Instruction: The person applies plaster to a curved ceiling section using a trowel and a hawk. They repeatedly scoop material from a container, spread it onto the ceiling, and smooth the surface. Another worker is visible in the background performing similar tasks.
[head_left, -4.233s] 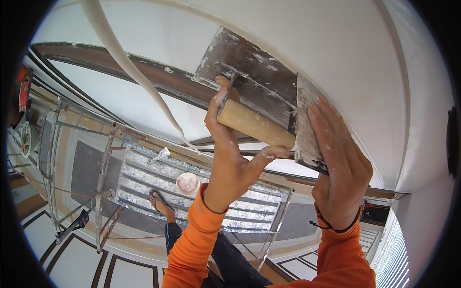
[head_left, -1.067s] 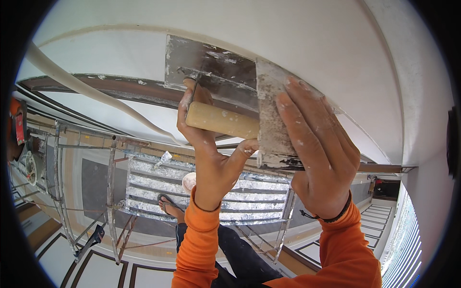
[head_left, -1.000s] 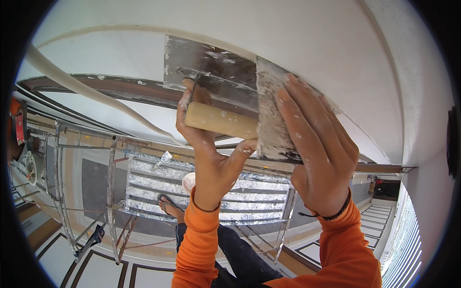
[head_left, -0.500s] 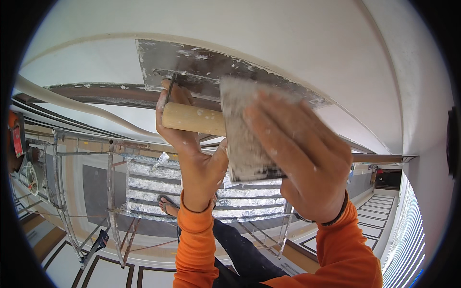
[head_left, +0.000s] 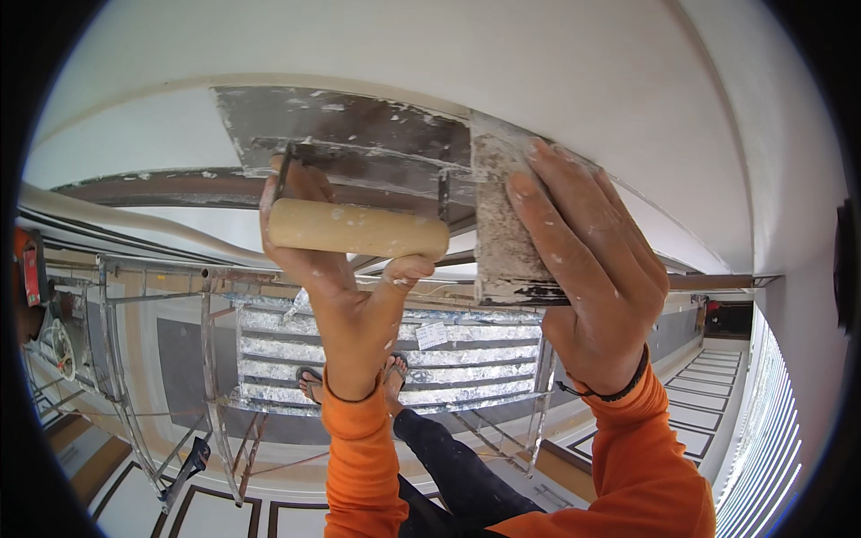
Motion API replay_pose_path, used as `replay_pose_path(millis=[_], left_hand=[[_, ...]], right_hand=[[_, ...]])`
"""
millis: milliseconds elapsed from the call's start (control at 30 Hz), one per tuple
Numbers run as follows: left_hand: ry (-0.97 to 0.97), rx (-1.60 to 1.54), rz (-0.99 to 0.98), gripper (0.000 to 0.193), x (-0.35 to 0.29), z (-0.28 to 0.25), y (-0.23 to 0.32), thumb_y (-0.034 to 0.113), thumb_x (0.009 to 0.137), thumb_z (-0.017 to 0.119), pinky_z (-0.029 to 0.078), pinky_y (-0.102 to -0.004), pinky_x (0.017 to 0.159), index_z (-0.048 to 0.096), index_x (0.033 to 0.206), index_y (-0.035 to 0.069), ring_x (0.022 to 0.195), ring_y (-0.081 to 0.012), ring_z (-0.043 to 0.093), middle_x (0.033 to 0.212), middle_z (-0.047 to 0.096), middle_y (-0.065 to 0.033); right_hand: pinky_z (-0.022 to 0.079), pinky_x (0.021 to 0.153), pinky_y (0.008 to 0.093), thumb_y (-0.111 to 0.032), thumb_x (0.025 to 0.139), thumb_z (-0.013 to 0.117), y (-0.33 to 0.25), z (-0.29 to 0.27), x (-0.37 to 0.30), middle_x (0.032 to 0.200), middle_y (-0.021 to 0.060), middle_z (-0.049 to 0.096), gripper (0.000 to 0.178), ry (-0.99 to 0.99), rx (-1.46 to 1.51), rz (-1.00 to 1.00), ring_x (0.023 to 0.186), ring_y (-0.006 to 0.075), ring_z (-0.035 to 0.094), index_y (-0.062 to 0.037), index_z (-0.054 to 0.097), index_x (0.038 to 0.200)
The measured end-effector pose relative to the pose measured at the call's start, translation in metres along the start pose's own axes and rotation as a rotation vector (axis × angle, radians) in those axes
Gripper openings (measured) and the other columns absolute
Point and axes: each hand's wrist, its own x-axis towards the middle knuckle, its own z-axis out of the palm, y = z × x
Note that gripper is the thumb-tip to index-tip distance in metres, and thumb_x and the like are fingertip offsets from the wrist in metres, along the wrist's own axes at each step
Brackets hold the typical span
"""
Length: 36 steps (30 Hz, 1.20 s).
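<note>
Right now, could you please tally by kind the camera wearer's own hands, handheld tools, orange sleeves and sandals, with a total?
Hands: 2 (left hand, right hand)
Handheld tools: 2 (wooden-handled trowel, flat blade)
Orange sleeves: 2 (left sleeve, right sleeve)
Sandals: 2 (left sandal, right sandal)
Total: 8

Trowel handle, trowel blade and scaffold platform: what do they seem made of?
Trowel handle: probably wood, going by its pale tan colour; smooth, flecked white. Trowel blade: likely metal, thin and dark grey with a dull sheen, smeared white. Scaffold platform: slatted, possibly metal; white spatter mostly hides the finish.
</note>
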Motion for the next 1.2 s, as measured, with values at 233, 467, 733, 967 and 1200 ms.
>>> replay_pose_path(millis=[233,467,733,967,1200], left_hand=[[0.032,0.022,0.007,0.100,-0.001,-0.001,-0.005,0.015,0.081,0.076,0.018,-0.0480,0.118,0.006,0.152,0.012,0.148,-0.0369,0.017,0.160,0.013,-0.0193],[0.032,-0.022,0.024,0.102,0.002,-0.003,-0.009,0.022,0.081,0.080,0.017,-0.0502,0.118,0.007,0.152,0.011,0.148,-0.0374,0.016,0.159,0.014,-0.0206],[0.026,-0.018,0.019,0.099,0.000,-0.003,-0.008,0.024,0.082,0.079,0.017,-0.0510,0.118,0.010,0.151,0.013,0.148,-0.0374,0.015,0.160,0.013,-0.0193],[0.029,-0.034,0.007,0.104,0.000,-0.003,-0.006,0.022,0.080,0.081,0.019,-0.0489,0.118,0.007,0.153,0.014,0.148,-0.0365,0.018,0.160,0.015,-0.0176],[0.030,-0.031,-0.008,0.114,0.001,0.001,-0.006,0.012,0.071,0.085,0.022,-0.0482,0.118,0.004,0.151,0.010,0.146,-0.0376,0.019,0.156,0.014,-0.0239]], right_hand=[[0.046,0.104,0.0497,0.009,0.057,0.062,-0.002,0.000,0.000,0.121,0.0150,0.067,0.065,-0.040,0.032,0.036,0.117,0.0318,0.063,-0.0084,0.069,0.119],[0.051,0.098,0.0474,-0.002,0.071,0.066,-0.008,-0.016,-0.010,0.120,0.0134,0.068,0.049,-0.134,0.075,0.008,0.113,0.0290,0.065,-0.0111,0.069,0.119],[0.052,0.097,0.0471,0.005,0.071,0.066,0.014,-0.018,-0.023,0.121,0.0122,0.067,0.052,-0.030,-0.043,0.035,0.113,0.0298,0.065,-0.0135,0.070,0.119],[0.051,0.098,0.0491,0.010,0.061,0.066,0.021,-0.011,-0.018,0.120,0.0123,0.068,0.063,0.031,0.020,0.024,0.113,0.0299,0.065,-0.0131,0.070,0.120],[0.051,0.098,0.0481,0.010,0.061,0.065,0.022,-0.006,-0.024,0.118,0.0130,0.068,0.061,0.006,-0.017,0.029,0.112,0.0306,0.065,-0.0118,0.071,0.117]])
